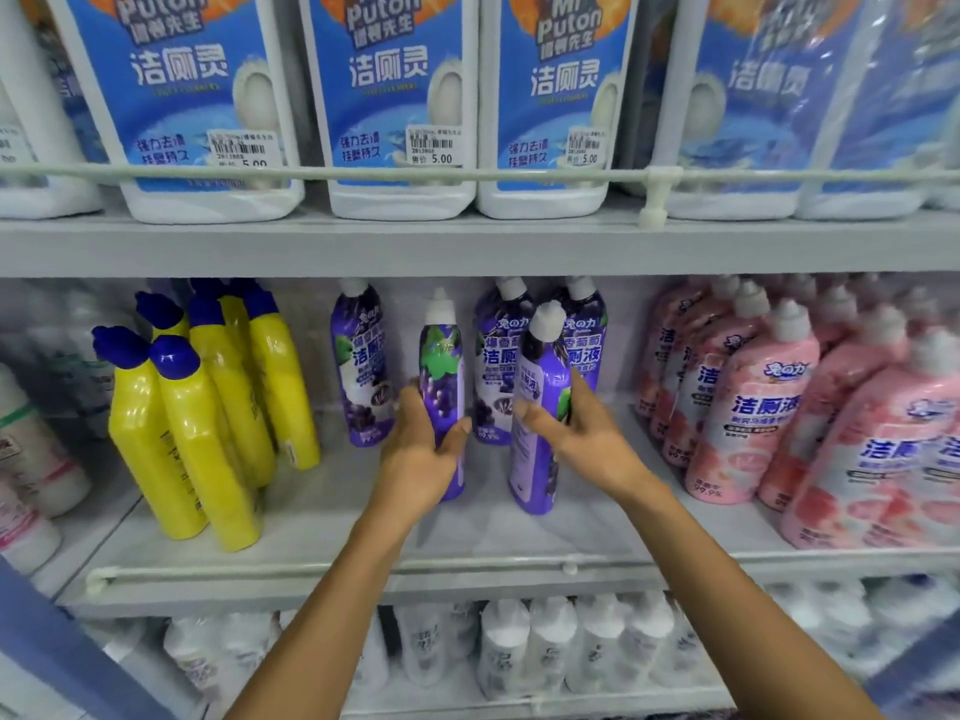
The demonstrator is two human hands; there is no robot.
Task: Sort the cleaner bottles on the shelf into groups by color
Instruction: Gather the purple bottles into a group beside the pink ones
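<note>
The left grip [423,454] clamps round one purple bottle [441,366], upright, cap up. The right grip [587,433] clasps a second purple bottle [540,387], its long axis near vertical, cap leaning slightly right.

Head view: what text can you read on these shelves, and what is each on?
"Mr Puton": blue-label bottles, top shelf.
"洁厕灵": same labels.
"5.00": their price stickers.
"兔の力": pink bottles and rear purple bottles.
"洁厕液": pink bottles.
"99.9%": front pink bottle's foot.
Too blurred to read: yellow bottles, white bottles below, barcode digits.
</note>
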